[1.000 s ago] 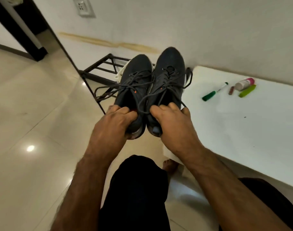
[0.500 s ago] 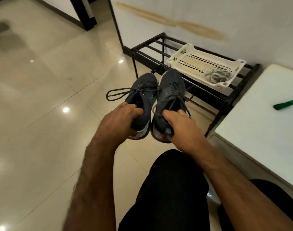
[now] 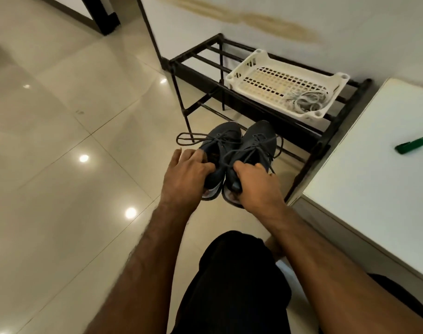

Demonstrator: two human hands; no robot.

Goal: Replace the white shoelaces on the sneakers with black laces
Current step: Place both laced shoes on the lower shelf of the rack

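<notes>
Low over the tiled floor (image 3: 61,189), just in front of a black metal shoe rack (image 3: 309,137), two dark grey sneakers sit side by side, toes pointing away from the person and heels toward them. Both are threaded with black laces (image 3: 232,153), and one loose loop trails out to the left of the left sneaker (image 3: 220,145). That shoe's heel end is under the left hand (image 3: 185,177), whose fingers (image 3: 193,156) lie fairly straight and spread over the collar; whether they actually grasp it cannot be told. At the right sneaker (image 3: 258,143), the right hand (image 3: 256,186) has its fingers curled tight around the heel, grasping it. On the rack's top bars rests a white perforated plastic basket (image 3: 253,66), and in its right-hand corner lies a bundle of pale laces (image 3: 304,102). To the right stands a white worktop (image 3: 374,184), with a green marker (image 3: 415,145) lying near its right edge. A dark-clothed knee (image 3: 234,280) fills the lower middle of the view.
</notes>
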